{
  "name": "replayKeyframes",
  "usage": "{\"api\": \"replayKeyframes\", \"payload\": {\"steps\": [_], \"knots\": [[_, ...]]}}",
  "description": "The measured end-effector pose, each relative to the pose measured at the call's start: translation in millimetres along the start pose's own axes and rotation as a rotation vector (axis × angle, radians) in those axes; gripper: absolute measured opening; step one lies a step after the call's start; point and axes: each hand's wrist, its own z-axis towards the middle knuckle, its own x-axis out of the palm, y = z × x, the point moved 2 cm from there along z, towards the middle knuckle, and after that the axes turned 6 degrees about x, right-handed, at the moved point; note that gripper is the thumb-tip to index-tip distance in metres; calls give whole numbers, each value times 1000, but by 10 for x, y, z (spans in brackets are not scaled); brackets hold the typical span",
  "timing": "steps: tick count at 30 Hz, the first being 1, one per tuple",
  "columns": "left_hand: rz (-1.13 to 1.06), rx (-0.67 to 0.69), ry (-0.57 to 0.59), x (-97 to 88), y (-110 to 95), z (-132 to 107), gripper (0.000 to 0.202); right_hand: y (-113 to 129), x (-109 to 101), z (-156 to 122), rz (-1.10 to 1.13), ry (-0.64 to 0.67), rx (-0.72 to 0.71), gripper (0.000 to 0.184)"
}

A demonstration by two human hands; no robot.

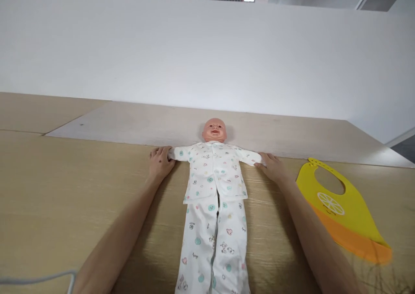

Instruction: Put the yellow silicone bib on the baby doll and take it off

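Doll (214, 190) lies on its back, arms spread, on the wooden table (65, 190), in one white printed pajama suit (201, 177). Your left hand (161, 162) is on one sleeve's cuff (173, 154), your right hand (270, 167) on the other sleeve's cuff (261, 159), fingers pressed together; whether either pinches the cloth can't be told. One yellow-and-orange silicone bib (337, 203) lies to the right.

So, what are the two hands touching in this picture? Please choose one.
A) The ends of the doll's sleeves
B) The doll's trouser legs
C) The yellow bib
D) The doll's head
A: the left hand and the right hand are each at a sleeve end of the baby doll's pajama top.
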Motion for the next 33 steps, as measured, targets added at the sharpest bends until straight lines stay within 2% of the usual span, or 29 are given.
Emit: {"api": "replayKeyframes", "payload": {"steps": [7, 13, 23, 26, 29, 31, 33], "knots": [[-42, 50, -52, -6, 138, 39, 37, 43, 17, -46, -42, -102, 57, 46], [-74, 133, -17, -6, 124, 42, 36, 52, 114, -43, -21, -182, 43, 48], [-29, 62, -36, 62, 52, -42, 46, 157, 165, -160, -30, -240, 129, 59], [-35, 25, -55, -24, 20, -93, 57, 162, 206, -174, -38, -301, 139, 59], [-22, 27, -88, -204, -35, -222, 64, 212, 208, -238, -62, -440, 113, 51], [-31, 118, -95, -338, -115, -351, 48, 283, 193, -332, -65, -530, 78, 46], [-67, 267, -48, -448, -247, -502, 20, 378, 178, -466, -40, -560, 0, 45]]}}
